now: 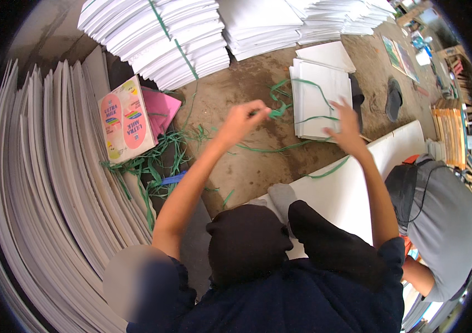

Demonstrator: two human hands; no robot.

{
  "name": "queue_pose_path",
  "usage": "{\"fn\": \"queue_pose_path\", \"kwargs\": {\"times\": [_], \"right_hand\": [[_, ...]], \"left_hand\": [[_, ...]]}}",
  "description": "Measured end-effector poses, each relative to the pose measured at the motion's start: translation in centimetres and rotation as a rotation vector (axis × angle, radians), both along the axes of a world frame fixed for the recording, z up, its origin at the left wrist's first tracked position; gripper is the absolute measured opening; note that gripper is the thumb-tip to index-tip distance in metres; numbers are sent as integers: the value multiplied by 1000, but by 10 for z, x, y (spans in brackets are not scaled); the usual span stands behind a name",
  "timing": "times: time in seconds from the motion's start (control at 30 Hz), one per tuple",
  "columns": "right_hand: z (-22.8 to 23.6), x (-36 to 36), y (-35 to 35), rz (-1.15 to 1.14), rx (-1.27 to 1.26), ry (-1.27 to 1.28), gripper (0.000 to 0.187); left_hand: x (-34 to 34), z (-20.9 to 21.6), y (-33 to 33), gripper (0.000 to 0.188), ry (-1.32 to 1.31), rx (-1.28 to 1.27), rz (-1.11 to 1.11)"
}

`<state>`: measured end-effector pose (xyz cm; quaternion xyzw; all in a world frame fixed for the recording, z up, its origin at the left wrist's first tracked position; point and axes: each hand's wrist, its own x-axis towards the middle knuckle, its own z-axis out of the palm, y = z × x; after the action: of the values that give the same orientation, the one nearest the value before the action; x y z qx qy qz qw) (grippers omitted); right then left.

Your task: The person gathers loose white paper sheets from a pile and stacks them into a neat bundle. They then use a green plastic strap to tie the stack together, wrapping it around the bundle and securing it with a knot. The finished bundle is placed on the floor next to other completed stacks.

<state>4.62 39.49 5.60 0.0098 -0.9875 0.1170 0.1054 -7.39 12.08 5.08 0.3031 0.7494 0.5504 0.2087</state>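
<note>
Out in front, my left hand (246,118) is closed in a pinch on a green plastic strap (277,112). The strap runs right toward a stack of white sheets (315,101) on the floor, and green lengths lie across the top of that stack. My right hand (347,129) hovers at the stack's right side with its fingers spread. It seems to hold nothing; whether a fingertip touches the strap or sheets I cannot tell. Another strap piece (330,168) trails over a large white board (352,188) below my right forearm.
Tall white sheets (53,166) stand along the left. Tangled green straps (161,158) lie by a pink and white printed carton (128,119). Bundled white stacks (164,39) line the far side. A dark sandal (394,100) lies right; a person in grey (447,216) bends close by.
</note>
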Motion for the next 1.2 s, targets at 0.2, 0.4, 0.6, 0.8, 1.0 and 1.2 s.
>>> {"fn": "queue_pose_path", "kwargs": {"times": [0.2,0.4,0.6,0.8,1.0,1.2], "right_hand": [[77,-22,-59,158,-672,-558,37],[146,27,102,-416,-999,-273,33],[197,37,169,-427,-1381,261,13],[165,4,223,-427,-1297,179,16],[55,-52,187,-114,-983,-175,30],[9,-102,53,109,-745,-856,29]], "left_hand": [[12,40,25,26,166,-52,-151],[-71,38,-91,28,350,-115,120],[-101,66,-214,39,187,-75,599],[-88,104,-232,49,265,-111,799],[-65,61,-344,40,421,-849,976],[-9,44,-272,75,196,-1453,503]]}}
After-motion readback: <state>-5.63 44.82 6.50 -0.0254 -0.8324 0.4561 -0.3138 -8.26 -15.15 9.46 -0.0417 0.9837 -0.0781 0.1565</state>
